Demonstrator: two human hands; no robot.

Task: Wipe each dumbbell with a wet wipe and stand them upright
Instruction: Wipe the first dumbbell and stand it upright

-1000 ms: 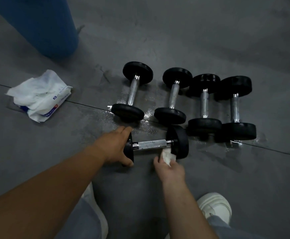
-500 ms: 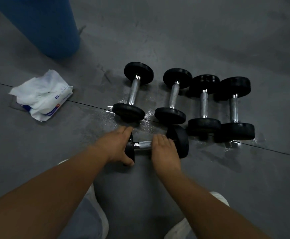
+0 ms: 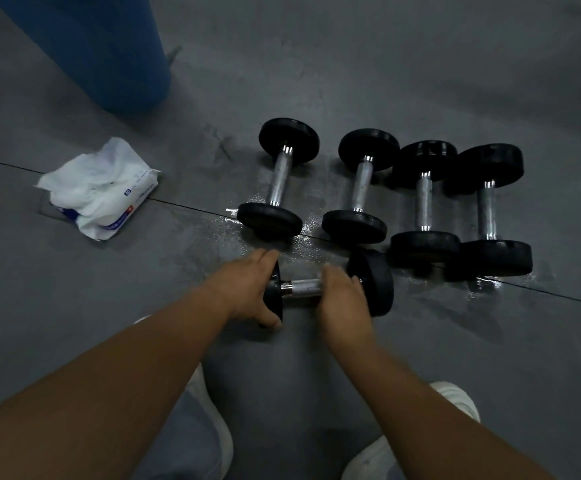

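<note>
My left fingers [image 3: 265, 260] clamp the dumbbell plate [image 3: 276, 289], right fingers [image 3: 334, 276] wrap its handle [image 3: 303, 289]; wet floor [image 3: 226, 247] just beyond risks a skid.

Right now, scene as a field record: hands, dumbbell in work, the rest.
left hand: grips the left plate of the near dumbbell
right hand: over its handle, blurred; no wipe visible
near dumbbell: lying on its side, across the view
four other dumbbells: one row beyond it; upright or lying unclear
wipe pack: on the floor, far left, open
wet patches: around the row
</note>
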